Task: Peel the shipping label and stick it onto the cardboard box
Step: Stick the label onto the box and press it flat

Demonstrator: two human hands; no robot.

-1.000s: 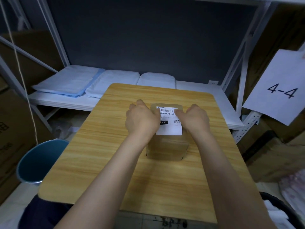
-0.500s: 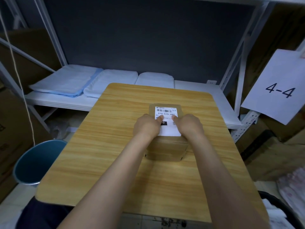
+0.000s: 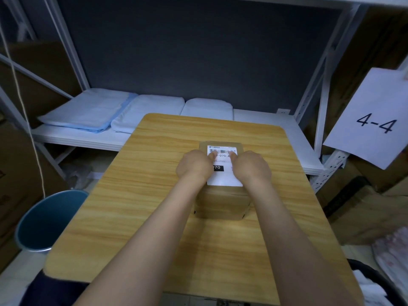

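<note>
On top of the cardboard box, both hands press the shipping label flat.

Left hand and right hand lie side by side on the white label, fingers stretched out flat toward the barcode, gripping nothing. Box sits mid-way across the wooden table, label covering most of its top face. A blue bin stands off the table's left edge.

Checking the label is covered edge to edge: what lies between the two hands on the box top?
In the head view, only the shipping label shows between the left hand and right hand, lying flat on the cardboard box.
</note>
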